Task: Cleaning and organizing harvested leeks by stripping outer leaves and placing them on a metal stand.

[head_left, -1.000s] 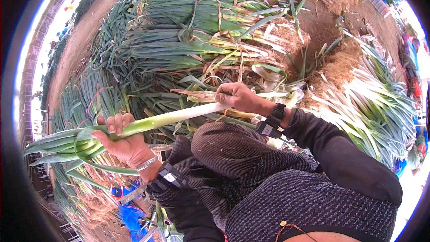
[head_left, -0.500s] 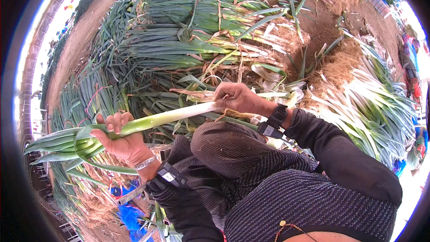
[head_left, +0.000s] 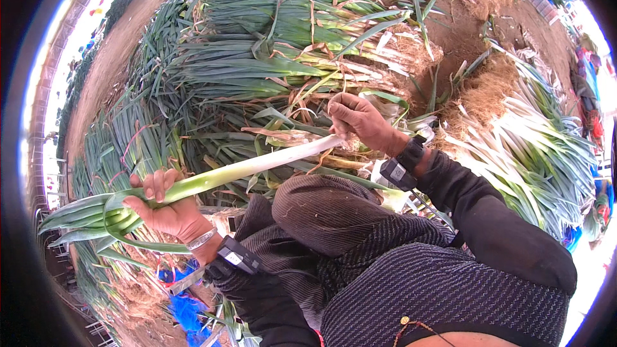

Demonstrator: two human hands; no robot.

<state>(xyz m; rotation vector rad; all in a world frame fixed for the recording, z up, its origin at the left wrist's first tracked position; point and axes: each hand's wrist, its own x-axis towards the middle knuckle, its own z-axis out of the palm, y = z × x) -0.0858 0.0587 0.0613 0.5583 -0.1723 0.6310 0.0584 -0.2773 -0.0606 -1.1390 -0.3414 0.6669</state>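
Observation:
A single long green onion (head_left: 257, 166) lies slantwise above my lap, its dark leaves to the left and its white root end to the right. My left hand (head_left: 172, 213) is closed around the green part, just where the leaves begin; one leaf bends in a loop below the palm. At the white end, the fingers of my right hand (head_left: 365, 123) are pinched together on the tip. The very root end is hidden by those fingers. Both wrists carry dark straps with small boxes.
Ahead lies a big heap of green onions (head_left: 244, 58) with dry leaves and roots. More bundles, white stalks outward (head_left: 527, 154), lie at right on brown soil (head_left: 459, 35). Blue plastic (head_left: 187, 313) and a metal frame piece (head_left: 186, 281) are at lower left.
My right hand has moved up and to the right, now at the very end of the white stalk. The onion's white end has risen slightly; my left hand keeps its hold, shifted slightly.

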